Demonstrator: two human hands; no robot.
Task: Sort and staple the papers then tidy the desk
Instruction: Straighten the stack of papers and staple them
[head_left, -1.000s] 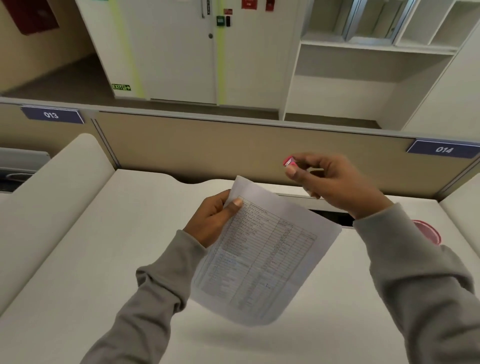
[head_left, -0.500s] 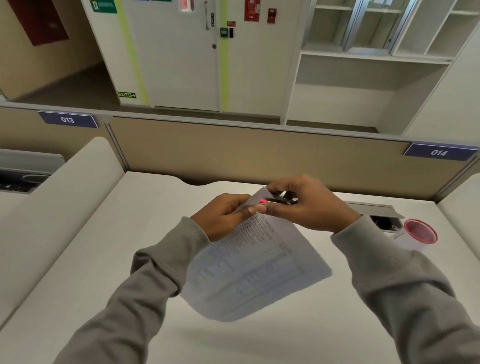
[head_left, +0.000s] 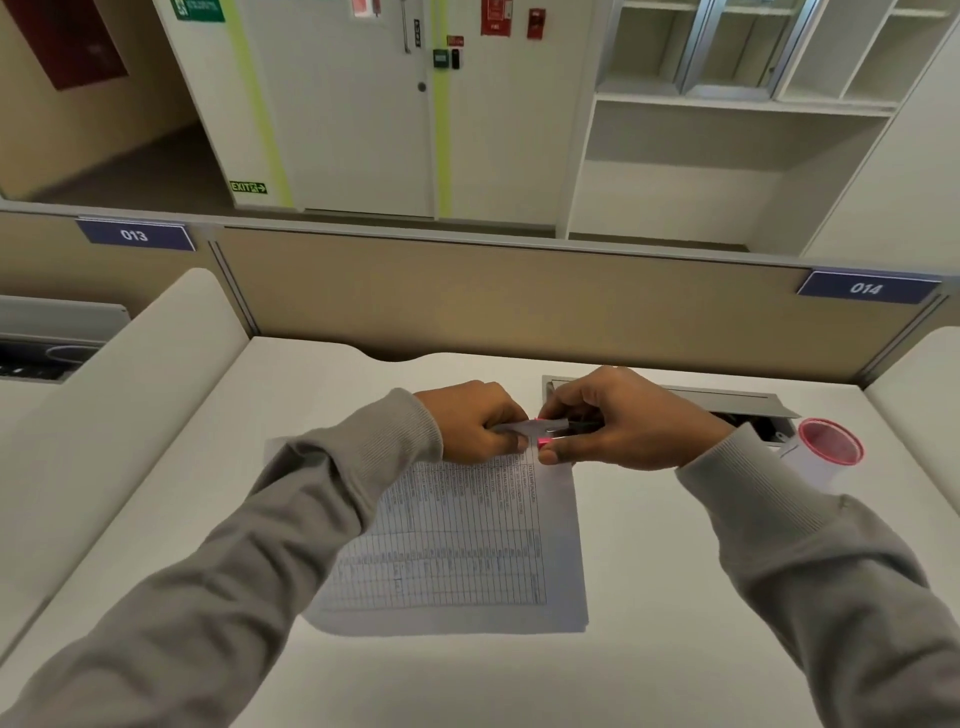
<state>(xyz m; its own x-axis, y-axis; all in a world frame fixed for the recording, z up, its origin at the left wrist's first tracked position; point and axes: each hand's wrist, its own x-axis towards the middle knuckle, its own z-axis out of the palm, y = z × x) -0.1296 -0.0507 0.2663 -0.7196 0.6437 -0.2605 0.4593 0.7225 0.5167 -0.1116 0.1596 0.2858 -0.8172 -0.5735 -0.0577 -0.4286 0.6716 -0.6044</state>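
Note:
Printed papers (head_left: 467, 540) with a table of text lie on the white desk (head_left: 649, 597), their far edge lifted. My left hand (head_left: 475, 421) pinches the papers' top corner. My right hand (head_left: 623, 421) grips a small pink stapler (head_left: 548, 434) whose jaws sit over that same corner, right beside my left fingers. Most of the stapler is hidden inside my right hand.
A pink-rimmed cup (head_left: 826, 449) stands at the right, behind my right sleeve. A grey cable hatch (head_left: 727, 402) is open at the desk's back. Beige partitions (head_left: 519, 306) and rounded white side dividers (head_left: 130, 384) enclose the desk.
The papers came down from mid-air onto the desk. My right hand brought the stapler from above the sheet to its top corner, meeting my left hand.

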